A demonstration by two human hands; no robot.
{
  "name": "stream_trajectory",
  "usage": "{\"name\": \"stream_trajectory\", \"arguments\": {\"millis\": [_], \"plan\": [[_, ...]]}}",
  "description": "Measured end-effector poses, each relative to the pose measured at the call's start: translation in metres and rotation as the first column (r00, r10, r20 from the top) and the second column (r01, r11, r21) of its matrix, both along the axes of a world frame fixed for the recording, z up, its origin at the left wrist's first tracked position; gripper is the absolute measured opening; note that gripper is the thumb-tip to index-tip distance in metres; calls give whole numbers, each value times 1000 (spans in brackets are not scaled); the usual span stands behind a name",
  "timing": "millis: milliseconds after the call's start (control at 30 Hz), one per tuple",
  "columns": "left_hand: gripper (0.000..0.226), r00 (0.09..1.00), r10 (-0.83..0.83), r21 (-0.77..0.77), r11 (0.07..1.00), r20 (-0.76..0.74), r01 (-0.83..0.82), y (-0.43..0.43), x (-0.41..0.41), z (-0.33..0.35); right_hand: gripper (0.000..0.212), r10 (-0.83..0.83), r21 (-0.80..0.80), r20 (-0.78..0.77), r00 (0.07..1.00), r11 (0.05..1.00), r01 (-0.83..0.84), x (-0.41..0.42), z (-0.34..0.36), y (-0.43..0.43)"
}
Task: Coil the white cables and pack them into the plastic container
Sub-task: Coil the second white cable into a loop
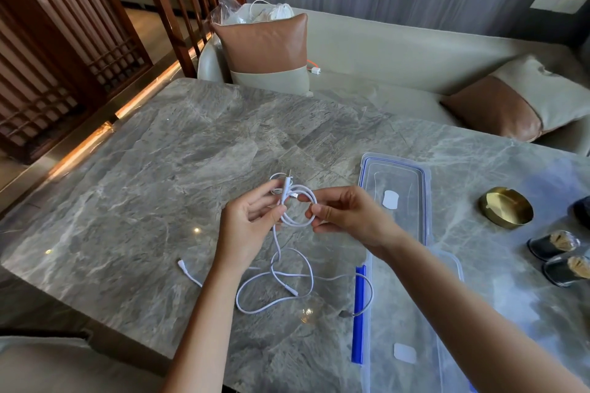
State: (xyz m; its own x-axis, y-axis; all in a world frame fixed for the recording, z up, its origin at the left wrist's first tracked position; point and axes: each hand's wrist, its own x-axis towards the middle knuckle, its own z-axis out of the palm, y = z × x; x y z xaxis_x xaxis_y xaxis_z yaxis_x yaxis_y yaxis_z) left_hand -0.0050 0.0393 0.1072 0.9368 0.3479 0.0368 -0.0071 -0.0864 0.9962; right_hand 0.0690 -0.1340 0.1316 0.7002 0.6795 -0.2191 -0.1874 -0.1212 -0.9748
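Above marble table (159, 185): left hand (247, 226) grip pinches white cable (306, 189) coil; right hand (348, 217) grip pinches same loop.

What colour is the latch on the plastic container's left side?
Blue: the latch on the clear plastic container, best seen in the head view.

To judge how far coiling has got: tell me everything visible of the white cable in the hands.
The white cable is thin, smooth and plastic-looking. Its top part is wound into a few small loops, pinched by the left hand and the right hand above the table, one plug end pointing up. The rest hangs down and lies uncoiled in loose loops on the table.
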Motion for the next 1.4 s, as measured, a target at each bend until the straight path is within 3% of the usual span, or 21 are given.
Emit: {"name": "stream_trajectory", "arguments": {"millis": [67, 167, 233, 367, 467, 533, 633, 700, 767, 833, 900, 967, 1100, 1167, 1300, 1400], "plan": [[47, 1000, 19, 26, 999, -16, -19, 0, 0, 1, 25, -34, 7, 9, 999, 999, 34, -1, -1, 1], [32, 999, 12, 76, 997, -52, -8, -3, 0, 2, 27, -97, 35, 8, 995, 995, 97, -2, -3, 1], [24, 995, 5, 32, 999, -97, -2, -7, -1, 1, 28, -132, 56, 15, 991, 990, 131, -3, -5, 1], [16, 975, -59, -254, 967, -215, 3, -8, -5, -1, 30, -136, 92, 15, 991, 987, 134, -6, -7, 4], [16, 969, -101, -418, 908, -224, -2, -8, -7, 0, 30, -135, 93, -13, 991, 986, 135, -8, -6, 5], [15, 974, -46, -428, 902, -221, -54, -11, -6, 1, 30, -184, 122, -86, 979, 973, 194, -9, -7, 7], [15, 978, 93, -404, 900, -187, -163, -14, -4, 8, 11, -275, 125, -234, 933, 943, 309, -20, -11, 14], [16, 978, 145, -382, 904, -149, -192, -16, -4, 15, 23, -230, 41, -373, 899, 964, 264, -33, -14, 17], [15, 983, 143, -346, 922, -116, -174, -17, -5, 23, 41, -121, -3, -631, 766, 988, 153, -48, -16, 18], [15, 990, 111, -315, 939, -89, -134, -17, -7, 33, 49, -21, 63, -862, 506, 987, 148, -61, -16, 21], [15, 995, 68, -276, 957, -69, -85, -15, -8, 42, 47, 20, 114, -950, 311, 952, 286, -70, -12, 27], [19, 998, 31, -220, 975, -56, -42, -13, -9, 49, 31, -21, 94, -967, 254, 897, 433, -73, -6, 34], [23, 996, 21, -66, 997, -87, -27, -2, -12, 51, 6, -125, 44, -956, 264, 831, 555, -74, -2, 42], [23, 992, 27, 25, 999, -120, -25, 6, -14, 49, 4, -148, 61, -932, 332, 837, 544, -75, -5, 43], [29, 978, -28, 72, 996, -205, 43, 14, -16, 47, 18, -207, 166, -753, 624, 859, 485, -75, -8, 39], [28, 970, -57, 73, 994, -236, 76, 18, -17, 50, 26, -266, 185, -473, 840, 902, 390, -74, -5, 36]]}}
